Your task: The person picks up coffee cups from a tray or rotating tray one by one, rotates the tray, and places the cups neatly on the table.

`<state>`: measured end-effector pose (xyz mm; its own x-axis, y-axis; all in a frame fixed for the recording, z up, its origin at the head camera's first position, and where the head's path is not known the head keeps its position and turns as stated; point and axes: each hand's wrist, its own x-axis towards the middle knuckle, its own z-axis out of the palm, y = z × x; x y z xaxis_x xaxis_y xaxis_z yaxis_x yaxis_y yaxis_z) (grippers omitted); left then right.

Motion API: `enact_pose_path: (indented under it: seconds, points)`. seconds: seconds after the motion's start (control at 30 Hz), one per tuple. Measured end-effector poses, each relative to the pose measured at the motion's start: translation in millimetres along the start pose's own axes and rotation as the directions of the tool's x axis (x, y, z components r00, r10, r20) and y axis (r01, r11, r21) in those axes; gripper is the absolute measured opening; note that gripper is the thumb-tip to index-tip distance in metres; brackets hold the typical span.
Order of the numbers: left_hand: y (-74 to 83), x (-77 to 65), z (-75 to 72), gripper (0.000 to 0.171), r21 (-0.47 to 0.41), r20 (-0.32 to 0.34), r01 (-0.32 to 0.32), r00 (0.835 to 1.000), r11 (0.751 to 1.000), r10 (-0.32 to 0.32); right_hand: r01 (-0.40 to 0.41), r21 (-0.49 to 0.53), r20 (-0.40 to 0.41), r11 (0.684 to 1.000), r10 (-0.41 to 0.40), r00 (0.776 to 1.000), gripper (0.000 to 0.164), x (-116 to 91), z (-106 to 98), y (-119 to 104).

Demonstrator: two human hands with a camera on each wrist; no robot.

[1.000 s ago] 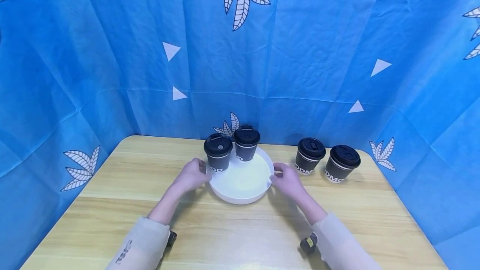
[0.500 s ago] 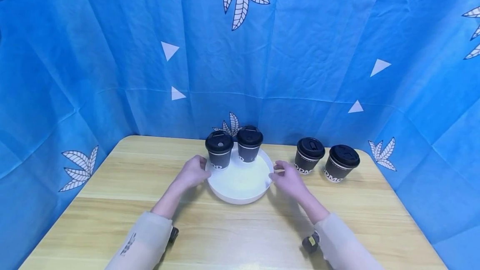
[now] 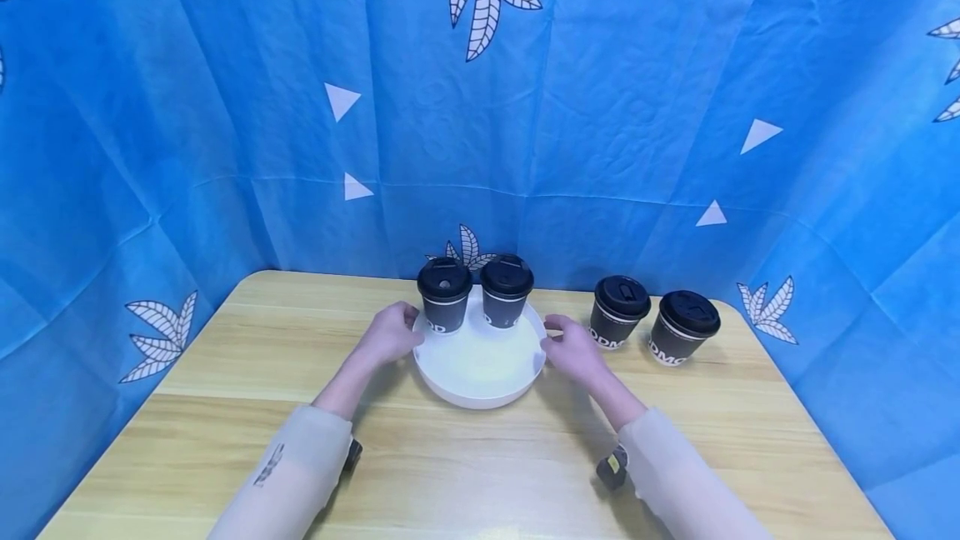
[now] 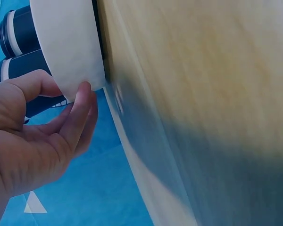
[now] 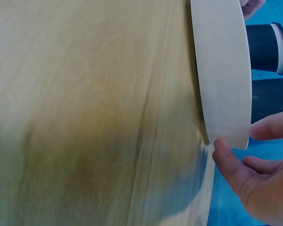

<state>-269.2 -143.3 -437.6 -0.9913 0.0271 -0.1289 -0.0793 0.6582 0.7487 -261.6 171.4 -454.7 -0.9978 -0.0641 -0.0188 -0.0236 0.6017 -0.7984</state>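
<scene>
A round white tray (image 3: 480,369) with a low wall sits on the table, with two black lidded coffee cups standing upright at its back: a left cup (image 3: 446,297) and a right cup (image 3: 507,292). My left hand (image 3: 390,333) grips the tray's left edge. In the left wrist view, that hand's thumb is at the rim and its fingers are against the outer wall of the tray (image 4: 68,44). On the opposite edge my right hand (image 3: 573,350) holds the wall between thumb and fingers, as the right wrist view shows.
Two more lidded coffee cups, one nearer (image 3: 620,312) and one farther right (image 3: 682,327), stand on the table to the right of my right hand. A blue patterned curtain (image 3: 450,123) hangs behind the wooden table (image 3: 480,465) and along its sides.
Between my hands the tray has turned clockwise as seen from above. The left cup has shifted back and right, the right cup rightward and slightly nearer. Both hands stay at the rim.
</scene>
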Motion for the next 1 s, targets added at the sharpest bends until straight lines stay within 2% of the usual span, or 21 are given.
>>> enact_pose_path:
  seconds: [0.2, 0.43, 0.7, 1.0]
  points:
    - [1.8, 6.4, -0.1, 0.049, -0.001, 0.006, 0.009, 1.000, 1.000, -0.009, 0.003, 0.014, 0.015, 1.000, -0.003, 1.000, 0.053, -2.8, 1.7, 2.3]
    - [5.8, 5.6, -1.7, 0.052, -0.015, -0.020, 0.009, 1.000, 1.000, -0.009, 0.032, 0.018, 0.010, 0.999, -0.032, 0.999, 0.052, -7.4, 2.6, 2.6]
    - [5.9, -3.8, -4.2, 0.059, -0.027, -0.020, 0.041, 0.999, 0.999, -0.041, 0.009, 0.057, 0.028, 0.998, -0.011, 1.000, 0.055, -15.4, 2.2, 3.6]
    - [7.4, -22.1, -7.0, 0.063, 0.005, 0.035, 0.085, 0.996, 0.996, -0.085, -0.015, 0.083, 0.036, 0.996, 0.012, 0.999, 0.059, -27.9, 1.5, 0.1]
